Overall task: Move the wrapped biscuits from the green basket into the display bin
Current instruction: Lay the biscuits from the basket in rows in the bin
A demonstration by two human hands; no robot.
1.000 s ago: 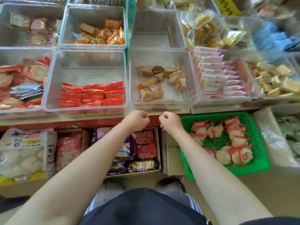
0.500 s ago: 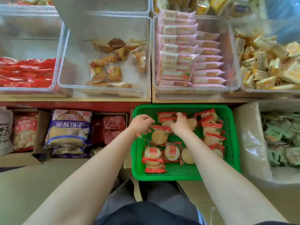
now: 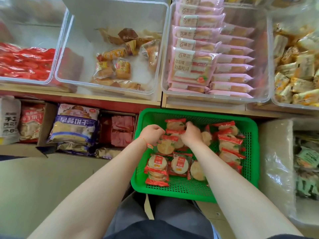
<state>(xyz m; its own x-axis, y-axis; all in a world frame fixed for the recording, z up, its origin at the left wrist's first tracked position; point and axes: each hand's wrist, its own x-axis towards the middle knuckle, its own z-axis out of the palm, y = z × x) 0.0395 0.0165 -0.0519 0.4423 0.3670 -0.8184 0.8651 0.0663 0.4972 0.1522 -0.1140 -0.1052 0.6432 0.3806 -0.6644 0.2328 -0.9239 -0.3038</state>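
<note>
Both hands work inside the green basket (image 3: 195, 190) on the floor below the shelf, gathering wrapped biscuits (image 3: 177, 165) for restocking. The left hand (image 3: 152, 134) has its grip curled on the red edge of one pack; the right hand (image 3: 193, 134) has its grip clamped over a small pile, likely so several lift at once. Roughly fifteen packs lie in the basket, an exact count hidden by overlap. Five clear bins show above, the nearest display bin (image 3: 110, 90) holding only a few snacks.
</note>
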